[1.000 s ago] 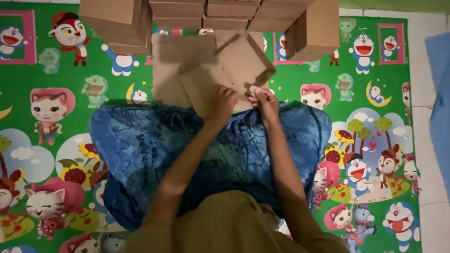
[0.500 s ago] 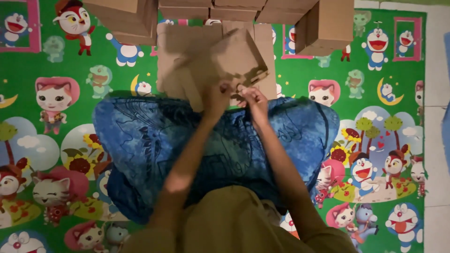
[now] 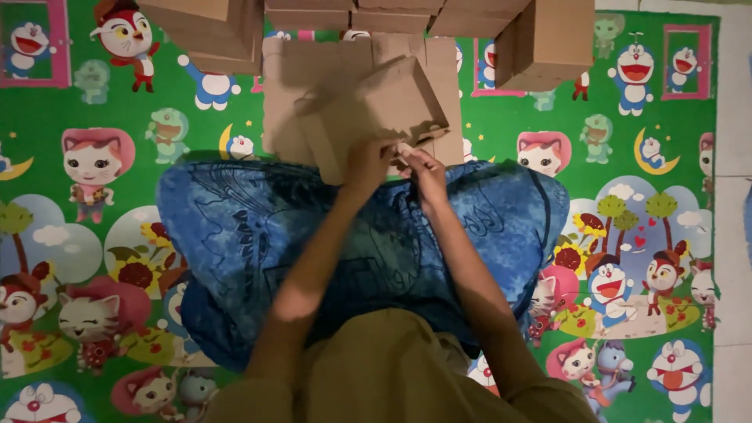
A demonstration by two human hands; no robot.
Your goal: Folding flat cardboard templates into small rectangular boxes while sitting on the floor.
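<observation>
A half-folded brown cardboard box [image 3: 384,106] is held just past my knees, above a flat stack of cardboard sheets [image 3: 313,70]. My left hand [image 3: 366,160] grips the box's near edge from the left. My right hand [image 3: 427,168] pinches a flap at the box's near right corner, fingertips almost touching the left hand. My lap is covered by blue patterned cloth [image 3: 258,227].
Several finished cardboard boxes stand along the far edge: a stack at the left [image 3: 207,31], a row in the middle [image 3: 392,12], one at the right [image 3: 548,43]. A green cartoon-printed mat [image 3: 94,235] covers the floor; pale tiles [image 3: 735,157] lie at the right.
The box has turned a little in my hands and its flaps have been folded further. Both hands stayed at its near edge. The view shifted slightly.
</observation>
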